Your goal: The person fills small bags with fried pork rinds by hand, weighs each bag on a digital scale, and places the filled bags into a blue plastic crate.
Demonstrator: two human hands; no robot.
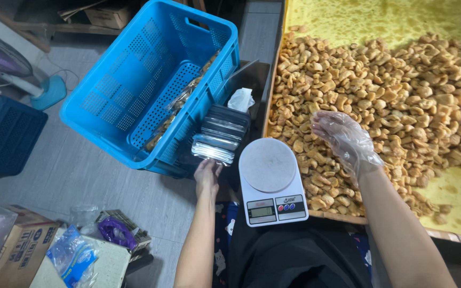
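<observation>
Bare fingers of the left hand close on the nearest of the bags, a stack of clear-fronted pouches leaning against the crate; the right hand, in a thin clear glove, hovers open over the snacks with nothing in it.

Biggest in view is the tray, a wide yellow-lined bed at right with a wooden edge, heaped with golden fried snacks that spread from its near left side to its far right. Left of it the blue slotted crate sits tilted, its open mouth turned toward the person, with filled snack packs lying along its lower inside wall. A dark blue crate stands on the grey floor at far left, beside a fan with a teal base.

Between the hands is the white scale, its round platter bare, touching the tray's edge. A crumpled white tissue lies behind the bags. At bottom left sit a cardboard box and a blue-printed plastic packet.
</observation>
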